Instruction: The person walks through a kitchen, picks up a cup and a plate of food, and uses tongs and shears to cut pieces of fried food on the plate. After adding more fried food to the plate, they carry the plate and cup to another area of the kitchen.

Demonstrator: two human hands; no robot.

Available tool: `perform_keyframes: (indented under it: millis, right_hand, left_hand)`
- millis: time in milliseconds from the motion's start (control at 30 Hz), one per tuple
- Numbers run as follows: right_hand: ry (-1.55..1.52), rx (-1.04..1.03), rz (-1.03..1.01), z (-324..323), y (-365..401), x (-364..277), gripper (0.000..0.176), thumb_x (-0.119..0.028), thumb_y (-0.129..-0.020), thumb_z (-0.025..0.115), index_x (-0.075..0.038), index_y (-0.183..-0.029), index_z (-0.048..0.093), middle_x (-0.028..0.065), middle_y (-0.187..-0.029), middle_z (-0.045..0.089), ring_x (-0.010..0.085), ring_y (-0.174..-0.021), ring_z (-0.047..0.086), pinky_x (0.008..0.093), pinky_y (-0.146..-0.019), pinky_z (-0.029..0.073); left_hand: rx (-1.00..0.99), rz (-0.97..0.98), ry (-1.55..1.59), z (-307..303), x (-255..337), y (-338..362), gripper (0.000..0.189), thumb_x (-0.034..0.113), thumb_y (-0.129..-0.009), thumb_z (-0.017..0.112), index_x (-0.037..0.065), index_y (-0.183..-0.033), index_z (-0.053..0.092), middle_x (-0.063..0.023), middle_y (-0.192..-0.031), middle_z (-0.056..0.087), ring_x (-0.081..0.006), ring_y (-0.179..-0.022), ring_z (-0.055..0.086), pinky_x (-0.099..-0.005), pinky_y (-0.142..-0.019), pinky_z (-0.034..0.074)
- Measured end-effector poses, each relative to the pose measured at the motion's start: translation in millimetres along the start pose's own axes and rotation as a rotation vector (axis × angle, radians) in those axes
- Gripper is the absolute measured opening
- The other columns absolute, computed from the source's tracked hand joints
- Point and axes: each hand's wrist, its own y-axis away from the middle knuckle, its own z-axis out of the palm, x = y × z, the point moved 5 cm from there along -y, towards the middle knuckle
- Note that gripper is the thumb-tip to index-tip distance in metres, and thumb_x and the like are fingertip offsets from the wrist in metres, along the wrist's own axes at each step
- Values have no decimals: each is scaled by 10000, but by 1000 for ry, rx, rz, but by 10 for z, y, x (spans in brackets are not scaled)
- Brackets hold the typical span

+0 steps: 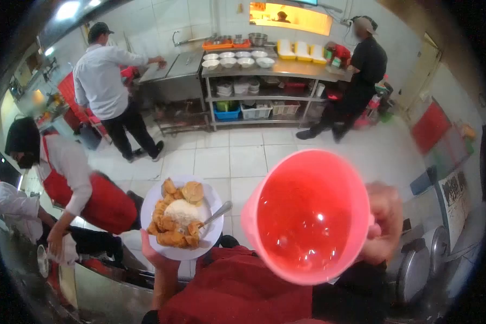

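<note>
My left hand (161, 260) holds a white plate (215, 201) from below, at its lower left edge. On the plate lie white rice (182, 211), golden-brown fried pieces (170, 237) around it and a round pale-brown item (193, 191). A metal spoon (218, 212) rests on the food with its handle over the right rim. Close to the camera, my right hand (384, 221) grips the handle of a pink plastic pitcher (359, 189). Its mouth faces me, and a shiny red liquid (302, 227) shows inside. The pitcher hides part of my right fingers.
A steel counter (291, 69) at the back bears white bowls (228, 62) and yellow-and-white trays (302, 51). One person (105, 81) stands at the sink, another (368, 59) at the counter's right end. A person in a red apron (113, 202) bends close on my left. Round metal lids (416, 270) stand at right.
</note>
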Motion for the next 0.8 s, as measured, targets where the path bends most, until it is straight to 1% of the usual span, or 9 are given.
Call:
perform_keyframes:
  millis: [33,67,167,300,433,533,600,733,800]
  right_hand:
    - [31,63,37,-8,33,57,300,-191,-677,832,24,-837,696,66,-515,551,131,-471,592,257,-469,395]
    - [-4,266,-14,29,72,88,297,-176,-670,827,27,-848,703,48,-494,528,115,-466,570,243,-489,393]
    - [76,359,82,5,198,254,275,-162,-676,818,28,-837,704,31,-497,515,76,-485,553,219,-502,393]
    - [-44,377,177,21,382,597,239,-146,-708,779,47,-818,692,-14,-538,533,34,-545,504,212,-512,385]
    - [-12,325,256,-16,690,987,201,-126,-734,738,53,-808,682,-32,-588,553,37,-549,484,210,-503,366]
    - [-83,387,353,-29,984,1172,169,-104,-747,705,53,-801,674,-35,-633,573,37,-556,483,202,-497,357]
    - [-125,438,445,14,1182,1311,225,-176,-778,703,46,-779,663,-54,-622,545,29,-540,452,199,-474,325]
    - [-172,512,456,109,1679,1604,314,-278,-819,691,24,-740,652,-68,-581,493,15,-505,395,203,-444,271]
    - [-136,576,440,199,1839,1676,441,-390,-895,637,-24,-660,563,-69,-511,424,6,-398,320,199,-351,195]
  left_hand:
    - [-11,-1,-29,34,13,0,661,503,-993,251,23,-1447,290,-169,-1441,376,-338,-1295,426,-480,-1079,355]
    - [-15,13,-37,-1,15,-15,667,513,-986,268,30,-1446,296,-166,-1443,376,-342,-1293,428,-484,-1077,354]
    - [46,4,-18,-216,0,-19,676,532,-973,304,48,-1445,308,-159,-1446,378,-346,-1292,427,-492,-1075,351]
    - [124,3,81,-377,-19,-67,666,533,-959,352,76,-1443,328,-146,-1446,386,-343,-1302,415,-503,-1078,340]
    - [87,-16,97,-388,-10,-79,656,517,-959,370,78,-1444,328,-137,-1447,389,-338,-1313,402,-506,-1080,335]
    - [35,-2,74,-353,2,-95,652,510,-959,376,78,-1445,329,-135,-1446,392,-338,-1313,401,-502,-1083,331]
    - [52,-8,84,-416,2,-119,646,503,-961,376,78,-1445,328,-134,-1446,392,-338,-1314,400,-499,-1086,327]
    - [1,-30,77,-478,2,-167,638,489,-961,383,73,-1442,330,-134,-1444,397,-330,-1314,403,-492,-1092,321]
    - [-14,-60,74,-504,7,-174,642,492,-960,384,70,-1442,329,-134,-1443,399,-329,-1315,403,-491,-1093,321]
